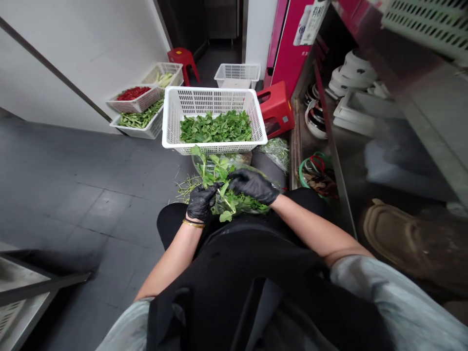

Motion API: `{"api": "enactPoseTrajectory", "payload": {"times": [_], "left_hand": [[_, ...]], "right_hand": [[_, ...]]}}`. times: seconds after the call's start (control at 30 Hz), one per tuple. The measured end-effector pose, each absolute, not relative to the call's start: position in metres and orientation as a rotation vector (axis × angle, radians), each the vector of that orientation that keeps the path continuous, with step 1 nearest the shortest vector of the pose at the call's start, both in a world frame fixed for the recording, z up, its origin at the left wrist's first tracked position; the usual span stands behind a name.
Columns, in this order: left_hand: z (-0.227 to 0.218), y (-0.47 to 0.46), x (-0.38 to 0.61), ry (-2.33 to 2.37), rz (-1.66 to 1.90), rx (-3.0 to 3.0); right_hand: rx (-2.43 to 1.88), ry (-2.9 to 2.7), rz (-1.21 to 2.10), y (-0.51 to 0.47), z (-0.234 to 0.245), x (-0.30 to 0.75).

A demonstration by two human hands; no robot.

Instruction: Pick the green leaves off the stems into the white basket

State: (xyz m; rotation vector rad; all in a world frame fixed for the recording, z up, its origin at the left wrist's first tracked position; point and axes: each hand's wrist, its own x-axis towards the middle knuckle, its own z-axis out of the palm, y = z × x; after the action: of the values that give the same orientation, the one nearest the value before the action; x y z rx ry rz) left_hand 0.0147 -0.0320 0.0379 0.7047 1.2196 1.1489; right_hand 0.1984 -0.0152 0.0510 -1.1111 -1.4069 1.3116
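Note:
Both hands wear black gloves and are close together over my lap. My left hand (201,201) is closed around the stems of some leafy greens (220,171), whose leaves stick up and hang down past the fingers. At the right of the same sprigs, my right hand (252,185) has its fingers bent in against the leaves; what its fingertips pinch is partly hidden. Under the hands lies a clear plastic bag (239,207) with more greens in it. Just beyond, a white slotted basket (215,146) holds a layer of picked leaves (215,127).
Loose stems (188,189) lie on the floor left of the bag. Stacked baskets at the left hold red chillies (132,92) and green vegetables (141,117). A red stool (278,109) stands behind the basket's right side. Metal shelving (336,161) with bowls runs along the right.

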Motion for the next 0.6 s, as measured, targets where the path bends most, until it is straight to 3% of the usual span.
{"api": "enactPoseTrajectory", "payload": {"times": [0.27,0.47,0.6], "left_hand": [[0.036,-0.028,0.016,1.252,1.269,0.635],[0.034,-0.024,0.006,1.087,1.335,0.645],[0.030,-0.023,0.010,1.136,1.372,0.735]], "right_hand": [[-1.095,-1.419,1.287,-0.034,0.037,0.161],[-0.913,-1.063,1.630,-0.035,0.050,0.186],[-0.790,-0.925,2.037,-0.020,0.036,0.182]]}}
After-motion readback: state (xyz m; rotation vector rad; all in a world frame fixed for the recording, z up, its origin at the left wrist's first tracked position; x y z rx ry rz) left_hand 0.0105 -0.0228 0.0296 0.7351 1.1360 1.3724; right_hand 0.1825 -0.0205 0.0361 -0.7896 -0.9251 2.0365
